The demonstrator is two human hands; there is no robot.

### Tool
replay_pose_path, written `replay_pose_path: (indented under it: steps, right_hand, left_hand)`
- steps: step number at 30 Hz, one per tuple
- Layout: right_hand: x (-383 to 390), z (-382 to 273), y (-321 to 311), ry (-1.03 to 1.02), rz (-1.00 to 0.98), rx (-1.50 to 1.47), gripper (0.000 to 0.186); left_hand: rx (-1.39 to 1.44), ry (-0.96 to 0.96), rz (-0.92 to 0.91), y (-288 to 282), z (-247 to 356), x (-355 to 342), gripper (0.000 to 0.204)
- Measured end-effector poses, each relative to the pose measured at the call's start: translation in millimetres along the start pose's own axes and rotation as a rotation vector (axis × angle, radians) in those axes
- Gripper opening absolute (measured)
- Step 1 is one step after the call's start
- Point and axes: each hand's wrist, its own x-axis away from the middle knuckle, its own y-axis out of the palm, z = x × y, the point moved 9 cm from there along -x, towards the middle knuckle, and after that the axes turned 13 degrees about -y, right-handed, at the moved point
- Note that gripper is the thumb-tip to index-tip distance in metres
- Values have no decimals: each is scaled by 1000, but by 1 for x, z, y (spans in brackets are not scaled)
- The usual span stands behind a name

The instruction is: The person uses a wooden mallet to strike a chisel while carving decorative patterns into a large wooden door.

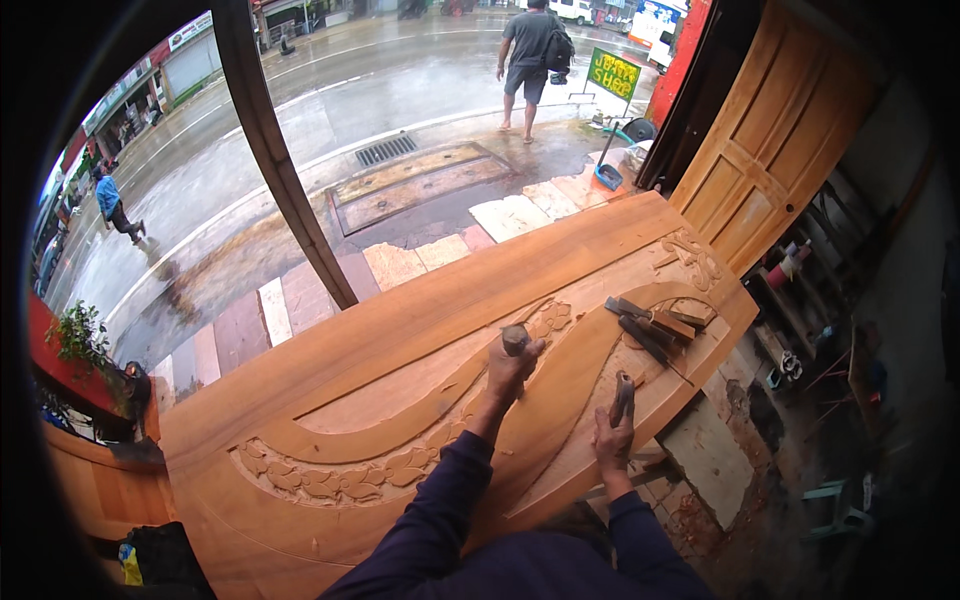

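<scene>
A large wooden door panel point(400, 330) with carved floral relief and curved bands lies in front of me. My left hand point(510, 368) is closed over the middle of the panel, by the carved flowers point(550, 318). It grips a tool with a blunt, round brown end point(515, 337); the rest is hidden by the fingers. Near the panel's front edge, my right hand point(611, 437) is closed on a dark, narrow hand tool point(623, 395) pointing up, its exact kind unclear. Beyond it, several chisels point(652, 328) lie piled on the panel.
Leaning at the right is a panelled wooden door point(775, 130). Wood scraps and a pale board point(708, 462) lie on the floor below. A dark post point(275, 150) stands beyond the panel's far side. Outside, two people walk by the wet road point(400, 60); a blue dustpan point(607, 177) stands there.
</scene>
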Motion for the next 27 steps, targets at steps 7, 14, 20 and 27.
replay_pose_path:
  steps: [7,14,20,27]
  right_hand:
    - [1,-15,8,-24,2,40,69]
    - [-4,-29,16,-62,-46,14,72]
    - [-6,-7,1,-78,-39,37,73]
    - [-9,-26,7,60,-22,-84,71]
  left_hand:
    - [-120,4,-22,-3,4,4,34]
    - [-206,-84,-73,-1,12,4,27]
    - [-106,-57,-293,18,24,3,25]
    - [-174,-77,-140,4,4,-9,32]
